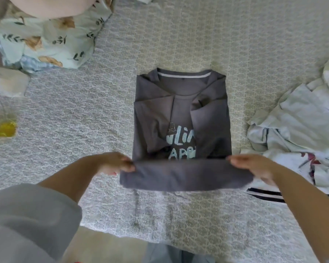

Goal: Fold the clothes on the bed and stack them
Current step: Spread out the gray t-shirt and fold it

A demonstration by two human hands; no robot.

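Head view: left hand [116, 163], right hand [251, 166] pinching grey T-shirt [180, 114] hem on bed [84, 111].

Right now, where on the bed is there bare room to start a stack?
Bare bedspread lies left of the grey T-shirt, bordered by the floral bedding above. Beyond the collar is free too. The right side is crowded by the pile of unfolded clothes.

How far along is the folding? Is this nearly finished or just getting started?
Early to midway, by the look of it. The grey T-shirt already has both sleeves folded in. The left hand and right hand each pinch a bottom corner, bringing the hem up toward the collar. A heap of unfolded clothes waits at the right, and I can't see any finished stack yet.
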